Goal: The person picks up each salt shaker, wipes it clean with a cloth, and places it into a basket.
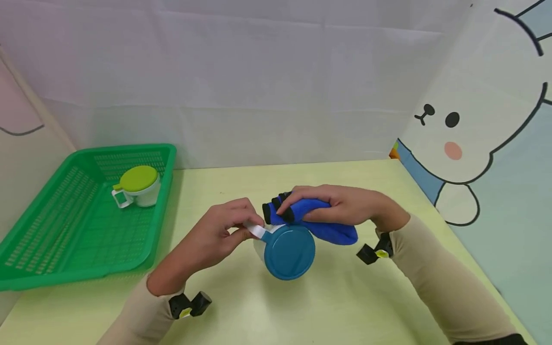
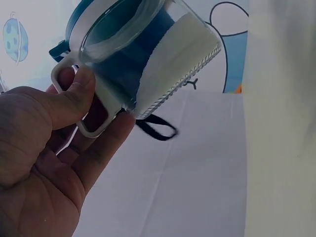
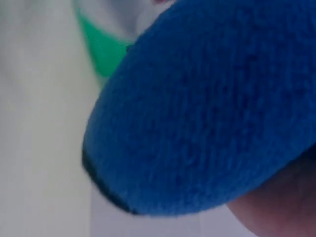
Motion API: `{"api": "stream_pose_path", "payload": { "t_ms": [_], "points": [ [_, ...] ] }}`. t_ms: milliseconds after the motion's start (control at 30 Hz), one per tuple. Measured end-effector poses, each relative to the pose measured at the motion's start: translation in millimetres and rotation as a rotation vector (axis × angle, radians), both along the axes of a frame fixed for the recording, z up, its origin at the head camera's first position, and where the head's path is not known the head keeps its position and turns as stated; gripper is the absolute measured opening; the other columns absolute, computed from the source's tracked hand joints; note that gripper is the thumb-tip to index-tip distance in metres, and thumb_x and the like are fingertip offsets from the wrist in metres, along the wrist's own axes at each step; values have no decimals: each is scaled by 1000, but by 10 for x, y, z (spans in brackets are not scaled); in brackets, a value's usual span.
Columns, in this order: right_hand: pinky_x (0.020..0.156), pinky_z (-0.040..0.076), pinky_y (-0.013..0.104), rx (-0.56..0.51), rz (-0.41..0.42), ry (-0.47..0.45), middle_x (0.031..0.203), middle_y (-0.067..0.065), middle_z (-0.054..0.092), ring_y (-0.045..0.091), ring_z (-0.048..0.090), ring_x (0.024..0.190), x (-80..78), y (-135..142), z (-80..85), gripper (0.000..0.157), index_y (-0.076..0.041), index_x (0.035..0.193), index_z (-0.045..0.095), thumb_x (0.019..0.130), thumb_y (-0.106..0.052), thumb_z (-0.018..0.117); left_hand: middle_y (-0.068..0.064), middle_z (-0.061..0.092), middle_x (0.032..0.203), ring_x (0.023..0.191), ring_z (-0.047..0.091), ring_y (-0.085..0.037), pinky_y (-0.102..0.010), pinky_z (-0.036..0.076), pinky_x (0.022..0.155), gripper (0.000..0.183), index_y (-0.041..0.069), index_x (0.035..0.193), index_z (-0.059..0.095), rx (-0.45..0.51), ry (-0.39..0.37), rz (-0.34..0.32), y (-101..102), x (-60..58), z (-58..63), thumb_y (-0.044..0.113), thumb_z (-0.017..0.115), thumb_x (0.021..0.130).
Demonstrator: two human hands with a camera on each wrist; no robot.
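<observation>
A clear seasoning jar (image 2: pixel 168 59) with a blue lid (image 1: pixel 290 252) and a white handle (image 1: pixel 255 230) is held above the table, tilted in the left wrist view. My left hand (image 1: pixel 217 235) pinches the handle between thumb and fingers. A folded blue cloth (image 1: pixel 319 215) with black edging lies against the far side of the jar. My right hand (image 1: pixel 340 203) grips this cloth from above. In the right wrist view the blue cloth (image 3: pixel 207 108) fills most of the picture and hides the jar. A black loop (image 2: pixel 158 128) shows beneath the jar in the left wrist view.
A green plastic basket (image 1: pixel 82 258) stands at the left of the pale yellow table (image 1: pixel 224 306). Inside it is a second jar (image 1: pixel 146 195) with a lime-green lid (image 1: pixel 139 178). A white sheet (image 1: pixel 258 86) hangs behind the table, and a cartoon-printed cloth (image 1: pixel 509 201) is at the right.
</observation>
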State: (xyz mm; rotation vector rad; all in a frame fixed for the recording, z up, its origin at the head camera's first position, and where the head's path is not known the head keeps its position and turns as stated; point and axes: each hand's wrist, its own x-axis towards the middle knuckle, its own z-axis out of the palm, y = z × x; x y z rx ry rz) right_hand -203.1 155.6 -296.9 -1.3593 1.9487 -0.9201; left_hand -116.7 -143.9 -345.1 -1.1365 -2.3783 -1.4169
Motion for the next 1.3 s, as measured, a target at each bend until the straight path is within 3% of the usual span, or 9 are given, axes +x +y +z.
{"api": "stream_pose_path", "payload": {
  "t_ms": [100,267,433,633,767,867,1033,1200,1300],
  "points": [
    [90,55,43,51,-6,12,139,-3,53,23,58,118,-29,-24,-33,38,-34,146,52,109,-22,51,8,63,93,84,61,-14,-29,59,70,30,15,99,74,-2,-15,6,-12,10,-20,-12,76,86],
    [91,54,47,-12,11,-11,140,3,53,29,57,120,-20,-36,-53,37,-27,145,53,109,-18,52,8,63,92,81,59,-13,-26,53,65,31,16,98,75,6,25,10,0,20,-33,-12,77,85],
    [90,56,43,17,-109,-31,144,2,51,27,57,121,12,-83,-197,38,-31,148,49,110,-24,49,9,64,93,84,60,-14,-27,58,72,30,16,102,76,21,20,29,3,46,50,-9,78,86],
    [89,57,49,-211,-200,-43,148,13,45,39,54,124,91,-21,-179,36,-20,145,50,110,-18,48,6,64,92,85,62,-16,-31,61,77,33,13,102,76,75,38,76,-25,23,93,-14,77,83],
    [91,56,47,-178,-324,-155,153,12,40,37,55,125,172,-106,-273,39,-25,151,43,112,-29,42,6,65,93,85,61,-16,-31,61,77,32,13,102,75,71,57,94,-24,15,80,-13,77,84],
    [91,56,47,-183,-390,-133,151,11,44,35,59,121,243,-137,-265,40,-26,151,44,112,-35,42,7,64,94,85,61,-14,-30,61,77,32,13,102,75,34,46,127,-19,-11,36,-14,76,85],
    [88,57,49,-266,-375,-27,147,13,49,34,61,118,297,-136,-172,40,-20,148,48,111,-34,45,8,63,93,84,60,-13,-29,61,70,36,15,100,74,11,91,164,-22,-16,11,-16,77,82],
    [95,53,47,-233,-385,-58,146,9,51,32,57,124,289,-162,-212,48,-20,149,49,114,-40,24,7,63,93,84,61,-14,-29,61,71,35,14,100,74,27,92,151,-18,12,33,-16,76,83],
    [95,52,51,-272,-378,-34,146,11,52,35,56,125,310,-145,-207,54,-17,148,51,113,-45,20,7,64,93,84,61,-13,-28,61,72,34,13,100,75,30,82,165,-12,4,30,-16,76,84]
  ]
}}
